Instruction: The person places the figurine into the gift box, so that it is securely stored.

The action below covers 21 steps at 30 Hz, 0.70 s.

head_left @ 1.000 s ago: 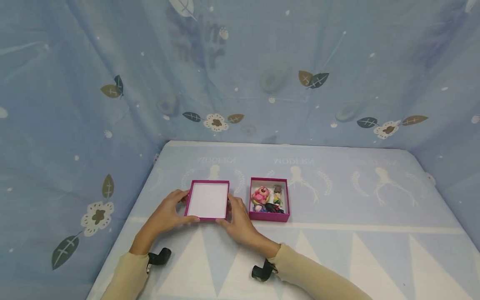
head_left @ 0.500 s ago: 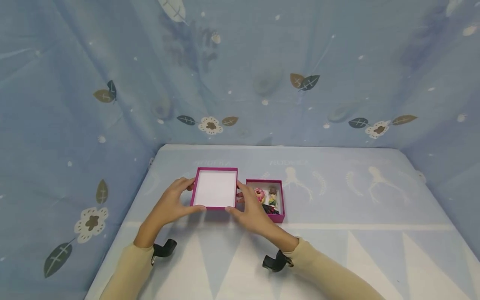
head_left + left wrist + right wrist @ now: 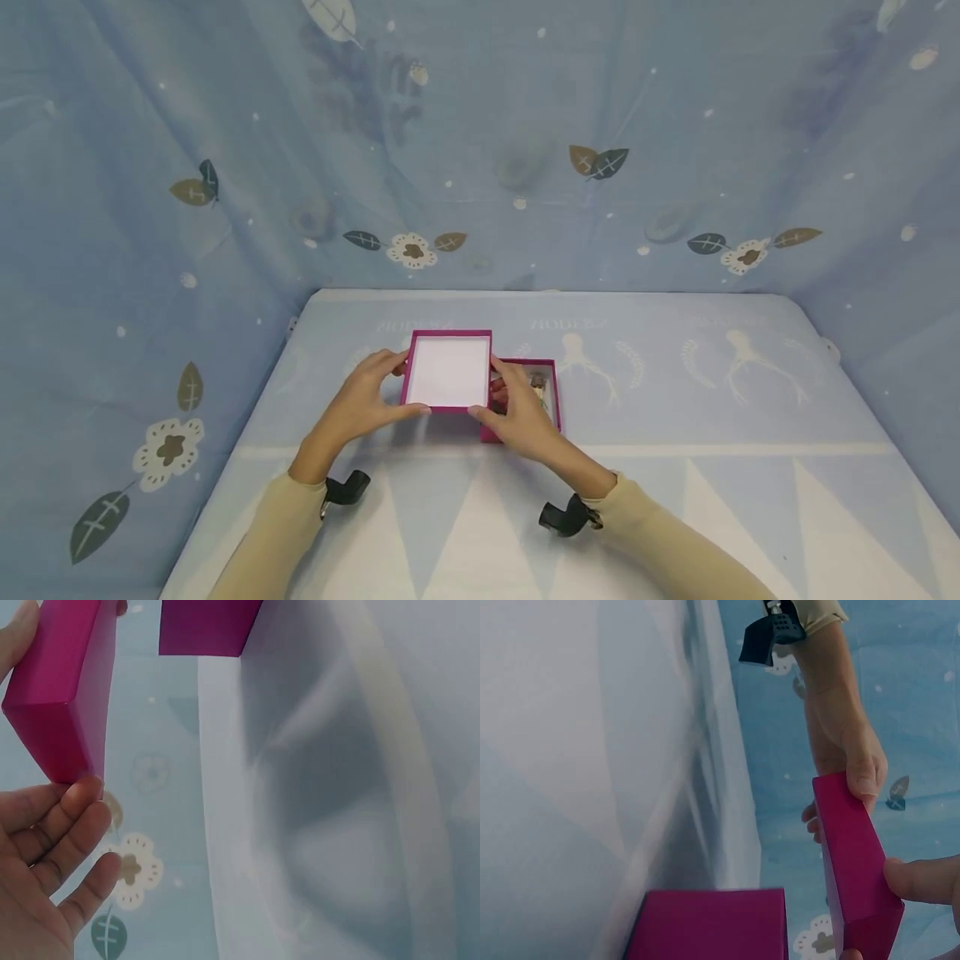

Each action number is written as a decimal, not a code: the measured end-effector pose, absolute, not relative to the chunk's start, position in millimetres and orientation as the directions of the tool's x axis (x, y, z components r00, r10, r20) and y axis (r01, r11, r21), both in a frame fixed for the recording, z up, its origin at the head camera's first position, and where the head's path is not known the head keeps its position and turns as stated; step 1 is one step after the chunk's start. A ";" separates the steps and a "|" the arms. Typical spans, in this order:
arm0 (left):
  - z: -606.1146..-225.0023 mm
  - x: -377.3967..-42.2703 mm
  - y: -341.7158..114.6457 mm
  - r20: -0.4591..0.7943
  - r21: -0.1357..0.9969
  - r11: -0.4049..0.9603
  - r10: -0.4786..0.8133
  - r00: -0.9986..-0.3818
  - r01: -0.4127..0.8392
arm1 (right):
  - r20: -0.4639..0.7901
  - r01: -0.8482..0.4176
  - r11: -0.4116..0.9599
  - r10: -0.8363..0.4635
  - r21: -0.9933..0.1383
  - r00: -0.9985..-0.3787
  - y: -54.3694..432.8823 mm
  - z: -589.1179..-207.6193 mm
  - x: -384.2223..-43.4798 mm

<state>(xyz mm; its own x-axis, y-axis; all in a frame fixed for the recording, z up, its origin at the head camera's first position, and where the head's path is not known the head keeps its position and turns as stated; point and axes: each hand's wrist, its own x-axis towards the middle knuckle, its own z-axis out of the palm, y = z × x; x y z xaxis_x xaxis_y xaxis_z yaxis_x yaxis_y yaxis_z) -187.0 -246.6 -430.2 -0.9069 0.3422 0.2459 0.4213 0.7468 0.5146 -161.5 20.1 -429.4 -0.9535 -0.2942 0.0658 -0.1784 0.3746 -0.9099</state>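
Observation:
Both hands hold a shallow magenta box lid, white inside, its hollow side facing up toward the head camera. My left hand grips its left side, thumb on the near edge; in the left wrist view that hand's fingers lie at a lower corner. At the lid's right side my right hand pinches it, thumb on the near edge. The lid is raised off the table. Behind the right hand stands an open magenta box. Inside it a small toy figure shows; the lid and hand hide much of the rest.
A patterned pale cloth covers the table. Blue flowered fabric rises behind it and on both sides. Black wrist cameras hang at both sleeves.
Both hands have lifted the lid and carried it right, toward the box. It now overlaps the box's left part in the head view, and the right hand covers most of the toys.

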 end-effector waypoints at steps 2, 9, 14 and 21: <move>-430.0 -191.3 -241.4 0.235 0.511 0.749 0.349 -0.907 0.421 | 0.070 -0.180 0.380 -0.286 -0.907 -0.956 24.8 -429.9 -164.3; -427.5 -207.8 -217.8 0.188 0.538 0.745 0.349 -0.918 0.393 | 0.052 -0.158 0.377 -0.276 -0.913 -0.960 46.6 -427.9 -177.6; -426.8 -222.5 -198.1 0.210 0.541 0.726 0.371 -0.904 0.424 | 0.022 -0.127 0.385 -0.264 -0.914 -0.964 65.4 -424.6 -186.4; -427.6 -242.4 -175.4 0.201 0.526 0.730 0.393 -0.897 0.437 | 0.014 -0.122 0.435 -0.245 -0.892 -0.970 84.9 -425.5 -200.3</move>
<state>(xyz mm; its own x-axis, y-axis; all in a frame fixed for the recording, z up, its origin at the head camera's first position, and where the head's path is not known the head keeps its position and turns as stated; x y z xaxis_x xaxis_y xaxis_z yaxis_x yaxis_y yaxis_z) -242.4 -175.4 -427.6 -0.8975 0.3928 0.2006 0.4370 0.7298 0.5258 -200.3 84.9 -425.5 -0.9695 -0.2447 0.0136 -0.1223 0.4349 -0.8921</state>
